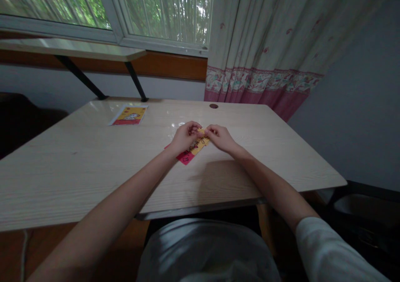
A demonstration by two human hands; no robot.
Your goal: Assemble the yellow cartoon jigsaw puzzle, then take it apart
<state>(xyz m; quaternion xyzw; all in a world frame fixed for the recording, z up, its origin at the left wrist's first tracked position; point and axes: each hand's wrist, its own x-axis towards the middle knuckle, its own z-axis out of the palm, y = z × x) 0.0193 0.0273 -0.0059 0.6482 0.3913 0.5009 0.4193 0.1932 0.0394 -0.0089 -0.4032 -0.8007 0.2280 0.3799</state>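
A folded strip of yellow and pink printed paper point(193, 150) lies on the light wooden desk point(93, 165) in front of me. My left hand point(184, 138) is curled over its left part, fingertips pinching the upper edge. My right hand point(220, 137) pinches the same edge from the right, so the fingertips of both hands meet at the paper's far end. The pink lower end of the paper sticks out below my left hand.
A second yellow and red printed sheet point(128, 115) lies flat at the desk's far left. A small round hole point(213, 106) sits near the back edge. Behind are a window, a shelf on black brackets point(78, 50) and a patterned curtain point(262, 77).
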